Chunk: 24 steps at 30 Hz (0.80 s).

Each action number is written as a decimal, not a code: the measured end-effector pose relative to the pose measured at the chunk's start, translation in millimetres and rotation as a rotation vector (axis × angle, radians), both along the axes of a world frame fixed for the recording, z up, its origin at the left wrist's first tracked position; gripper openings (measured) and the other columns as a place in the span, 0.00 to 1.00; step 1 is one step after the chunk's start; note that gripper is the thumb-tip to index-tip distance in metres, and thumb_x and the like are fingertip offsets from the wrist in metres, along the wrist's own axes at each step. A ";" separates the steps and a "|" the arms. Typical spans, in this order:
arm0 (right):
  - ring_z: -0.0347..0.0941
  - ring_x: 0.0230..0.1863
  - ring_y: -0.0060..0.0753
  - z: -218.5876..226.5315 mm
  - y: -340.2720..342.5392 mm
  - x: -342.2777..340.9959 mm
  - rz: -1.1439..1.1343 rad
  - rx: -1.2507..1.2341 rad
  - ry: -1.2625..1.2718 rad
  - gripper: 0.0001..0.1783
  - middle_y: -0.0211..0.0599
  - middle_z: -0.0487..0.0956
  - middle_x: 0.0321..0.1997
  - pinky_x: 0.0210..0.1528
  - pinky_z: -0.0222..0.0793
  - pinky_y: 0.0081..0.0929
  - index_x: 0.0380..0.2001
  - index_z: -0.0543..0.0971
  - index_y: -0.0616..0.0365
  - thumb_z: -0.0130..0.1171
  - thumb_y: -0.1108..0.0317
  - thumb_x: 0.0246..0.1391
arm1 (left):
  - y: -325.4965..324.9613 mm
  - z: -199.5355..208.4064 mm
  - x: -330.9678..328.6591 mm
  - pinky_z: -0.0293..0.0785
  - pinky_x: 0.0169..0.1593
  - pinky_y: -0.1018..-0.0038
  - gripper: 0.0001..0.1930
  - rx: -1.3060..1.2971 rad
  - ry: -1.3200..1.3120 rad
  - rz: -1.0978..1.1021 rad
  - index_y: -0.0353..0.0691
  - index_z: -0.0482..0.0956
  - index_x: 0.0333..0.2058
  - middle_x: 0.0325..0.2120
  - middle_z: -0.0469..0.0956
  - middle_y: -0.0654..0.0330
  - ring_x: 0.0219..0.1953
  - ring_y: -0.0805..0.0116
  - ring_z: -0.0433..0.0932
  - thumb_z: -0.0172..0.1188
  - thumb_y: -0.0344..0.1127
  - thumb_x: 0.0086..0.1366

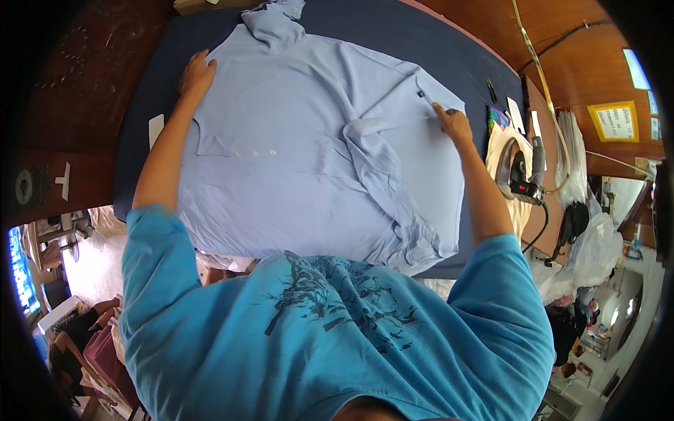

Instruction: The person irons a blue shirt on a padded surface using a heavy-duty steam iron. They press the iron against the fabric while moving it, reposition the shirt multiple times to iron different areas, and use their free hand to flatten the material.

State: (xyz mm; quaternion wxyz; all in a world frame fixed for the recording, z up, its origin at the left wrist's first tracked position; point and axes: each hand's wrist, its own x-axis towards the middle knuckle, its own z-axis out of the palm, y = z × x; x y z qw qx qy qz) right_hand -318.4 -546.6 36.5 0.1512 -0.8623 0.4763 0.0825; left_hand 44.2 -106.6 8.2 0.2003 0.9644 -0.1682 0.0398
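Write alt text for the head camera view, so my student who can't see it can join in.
A person in a turquoise top has their left hand and right hand on a light blue shirt spread across a dark blue table. An iron sits to the right.

1. In front of me stretches a tabletop (pixel 404 50) with a dark navy covering.
2. Over much of it lies a light blue shirt (pixel 274 189), spread out toward my body, fairly smooth on the left and rumpled at its near right part.
3. On my left, a flat white piece (pixel 156 131) lies just beside the shirt.
4. On my right I see a slim black tool (pixel 491 89) and a patterned cloth (pixel 497 118).
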 end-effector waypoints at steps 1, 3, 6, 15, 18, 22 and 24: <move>0.74 0.45 0.52 -6.6 -1.1 9.9 0.078 -0.031 -0.045 0.26 0.50 0.78 0.41 0.48 0.67 0.38 0.39 0.79 0.56 0.54 0.44 0.49 | -3.6 -5.5 16.4 0.60 0.59 0.63 0.25 0.043 0.000 0.041 0.42 0.66 0.56 0.55 0.66 0.51 0.58 0.54 0.65 0.50 0.43 0.60; 0.75 0.42 0.51 -28.6 -17.4 19.7 0.210 -0.096 -0.128 0.22 0.49 0.79 0.37 0.45 0.68 0.37 0.37 0.79 0.56 0.58 0.49 0.47 | -14.4 -10.9 40.1 0.61 0.59 0.62 0.27 0.070 0.097 0.068 0.43 0.65 0.57 0.56 0.65 0.51 0.58 0.54 0.65 0.51 0.44 0.60; 0.76 0.25 0.39 -20.2 -59.2 34.0 0.155 0.213 -0.111 0.12 0.43 0.80 0.29 0.28 0.71 0.31 0.33 0.79 0.58 0.61 0.63 0.46 | -6.0 -26.1 53.3 0.62 0.58 0.61 0.28 0.123 0.245 0.073 0.44 0.65 0.57 0.56 0.64 0.50 0.57 0.53 0.65 0.53 0.46 0.59; 0.77 0.24 0.36 -21.8 -106.8 79.0 -0.364 0.100 -0.777 0.16 0.43 0.77 0.34 0.23 0.75 0.29 0.45 0.71 0.59 0.51 0.75 0.50 | -7.8 -18.3 61.1 0.66 0.54 0.64 0.24 0.173 0.212 -0.049 0.42 0.70 0.51 0.48 0.74 0.50 0.52 0.53 0.71 0.56 0.44 0.57; 0.76 0.20 0.35 -42.8 -116.9 76.4 -0.339 0.282 -0.812 0.15 0.43 0.77 0.30 0.19 0.74 0.29 0.42 0.72 0.59 0.48 0.79 0.50 | -5.5 -27.7 79.0 0.69 0.49 0.64 0.20 0.274 0.201 -0.201 0.39 0.71 0.49 0.45 0.75 0.51 0.46 0.52 0.75 0.54 0.41 0.59; 0.76 0.22 0.35 -45.0 -158.9 62.3 -0.464 0.272 -0.950 0.10 0.43 0.77 0.26 0.21 0.75 0.27 0.40 0.73 0.58 0.47 0.74 0.55 | -26.1 -12.5 76.6 0.69 0.32 0.73 0.12 -0.174 0.513 -0.033 0.38 0.71 0.42 0.28 0.73 0.59 0.26 0.68 0.73 0.50 0.37 0.63; 0.76 0.31 0.43 -25.2 -164.2 97.0 -0.375 0.134 -0.962 0.13 0.48 0.77 0.31 0.32 0.72 0.32 0.38 0.74 0.62 0.52 0.65 0.52 | -4.7 -24.5 102.1 0.67 0.26 0.80 0.10 -0.217 0.313 -0.038 0.38 0.70 0.41 0.22 0.70 0.63 0.20 0.76 0.70 0.47 0.37 0.65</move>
